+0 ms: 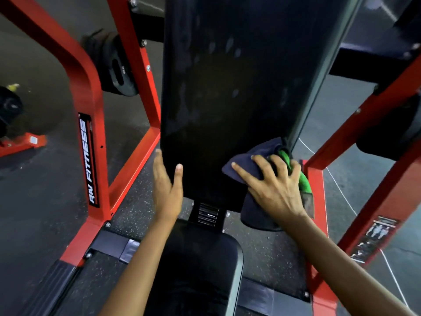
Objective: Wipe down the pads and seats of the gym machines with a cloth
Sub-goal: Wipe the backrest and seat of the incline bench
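A long black back pad (239, 76) of a red-framed gym machine rises ahead of me, with smudges on its surface. Below it lies the black seat pad (196, 258). My right hand (273, 185) presses a dark blue and green cloth (248, 158) against the pad's lower right edge, fingers spread over the cloth. My left hand (167, 185) rests on the pad's lower left edge, thumb on the front face and fingers along the side.
Red frame tubes (91, 124) stand to the left and right of the pad. A black weight plate (118, 67) hangs on the left frame. Dark speckled rubber floor (268, 252) lies below. A thin white cord (337, 183) runs across the floor at right.
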`<control>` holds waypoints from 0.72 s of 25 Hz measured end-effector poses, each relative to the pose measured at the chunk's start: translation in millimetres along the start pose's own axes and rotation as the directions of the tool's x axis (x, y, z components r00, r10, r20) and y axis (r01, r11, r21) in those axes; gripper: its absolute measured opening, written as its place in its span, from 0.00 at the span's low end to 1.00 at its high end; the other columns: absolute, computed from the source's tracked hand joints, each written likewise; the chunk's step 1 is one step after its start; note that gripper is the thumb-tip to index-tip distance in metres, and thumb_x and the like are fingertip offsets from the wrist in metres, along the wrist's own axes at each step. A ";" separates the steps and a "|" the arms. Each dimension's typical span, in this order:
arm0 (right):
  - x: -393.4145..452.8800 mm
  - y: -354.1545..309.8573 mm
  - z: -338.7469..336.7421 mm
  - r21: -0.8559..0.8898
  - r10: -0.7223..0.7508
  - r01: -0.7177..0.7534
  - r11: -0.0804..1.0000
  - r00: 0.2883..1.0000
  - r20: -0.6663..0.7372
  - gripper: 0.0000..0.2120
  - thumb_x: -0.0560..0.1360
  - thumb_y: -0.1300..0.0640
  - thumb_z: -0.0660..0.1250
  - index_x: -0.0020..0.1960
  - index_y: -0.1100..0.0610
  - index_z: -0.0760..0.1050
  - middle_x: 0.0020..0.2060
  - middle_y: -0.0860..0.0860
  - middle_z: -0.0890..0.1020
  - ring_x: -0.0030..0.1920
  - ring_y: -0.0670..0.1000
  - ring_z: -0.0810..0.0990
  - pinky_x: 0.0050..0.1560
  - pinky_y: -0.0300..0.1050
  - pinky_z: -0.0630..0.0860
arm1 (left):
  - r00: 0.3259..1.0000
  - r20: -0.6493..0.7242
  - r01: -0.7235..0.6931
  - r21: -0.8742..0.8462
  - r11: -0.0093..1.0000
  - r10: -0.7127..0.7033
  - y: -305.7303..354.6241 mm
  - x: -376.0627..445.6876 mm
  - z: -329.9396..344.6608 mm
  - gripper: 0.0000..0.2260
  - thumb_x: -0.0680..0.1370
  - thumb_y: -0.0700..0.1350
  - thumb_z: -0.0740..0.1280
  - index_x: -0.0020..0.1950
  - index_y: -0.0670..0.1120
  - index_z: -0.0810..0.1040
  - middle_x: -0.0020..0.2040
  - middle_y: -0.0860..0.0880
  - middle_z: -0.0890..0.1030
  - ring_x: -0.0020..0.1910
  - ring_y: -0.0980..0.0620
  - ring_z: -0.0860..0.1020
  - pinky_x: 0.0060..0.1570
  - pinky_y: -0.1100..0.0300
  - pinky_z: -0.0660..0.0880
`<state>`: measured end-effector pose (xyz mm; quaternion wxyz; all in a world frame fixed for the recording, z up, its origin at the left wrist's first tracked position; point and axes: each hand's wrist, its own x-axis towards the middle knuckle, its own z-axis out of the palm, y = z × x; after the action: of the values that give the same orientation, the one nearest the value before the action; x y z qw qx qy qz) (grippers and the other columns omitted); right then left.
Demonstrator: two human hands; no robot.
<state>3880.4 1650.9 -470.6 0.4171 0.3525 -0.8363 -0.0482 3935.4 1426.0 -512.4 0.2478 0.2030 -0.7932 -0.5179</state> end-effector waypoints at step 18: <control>17.1 0.6 -22.8 0.664 0.770 -0.728 0.170 0.519 0.372 0.25 0.74 0.51 0.52 0.70 0.37 0.56 0.64 0.56 0.63 0.65 0.56 0.65 0.70 0.49 0.62 | 0.490 0.360 -0.853 0.385 0.352 0.794 217.8 78.5 80.4 0.25 0.80 0.49 0.55 0.75 0.44 0.54 0.76 0.45 0.50 0.76 0.52 0.43 0.74 0.51 0.42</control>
<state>3889.8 1645.5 -444.3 0.2159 0.0353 -0.8218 0.5261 3810.3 1521.6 -324.6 0.3652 -0.1937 -0.9052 -0.0986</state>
